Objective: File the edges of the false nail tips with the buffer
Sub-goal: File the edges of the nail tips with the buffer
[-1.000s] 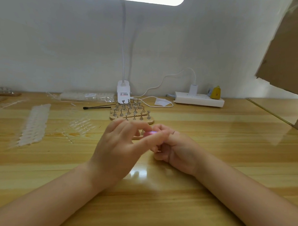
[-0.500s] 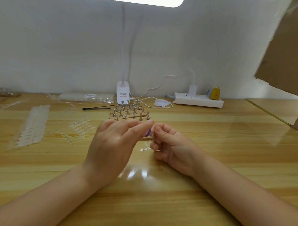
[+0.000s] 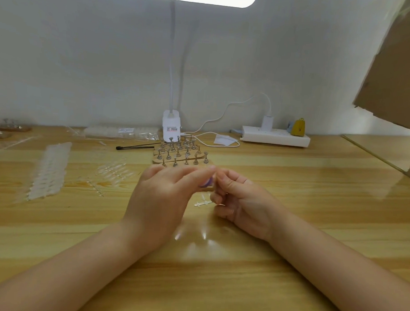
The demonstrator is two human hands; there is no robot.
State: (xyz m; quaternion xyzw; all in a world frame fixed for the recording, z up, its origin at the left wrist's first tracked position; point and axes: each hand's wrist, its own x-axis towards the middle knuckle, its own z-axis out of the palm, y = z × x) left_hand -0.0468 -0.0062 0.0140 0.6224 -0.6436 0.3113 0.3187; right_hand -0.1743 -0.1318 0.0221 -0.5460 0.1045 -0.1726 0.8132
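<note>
Purple buffer (image 3: 207,181) sits pinched in the left hand (image 3: 162,195) over the middle of the wooden table (image 3: 313,205), fingers extended rightward. Right hand (image 3: 239,200), fingers curled, meets it fingertip to fingertip; whether it grips a nail tip cannot be told. Both forearms angle inward from the near edge.

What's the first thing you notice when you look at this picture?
The two hands meeting mid-table: the left hand holds a small purple buffer against the fingertips of the right hand, which seem to pinch something too small to make out. Just behind them a wooden stand bristles with little metal pegs. At the table's left lie rows of clear nail tips.
</note>
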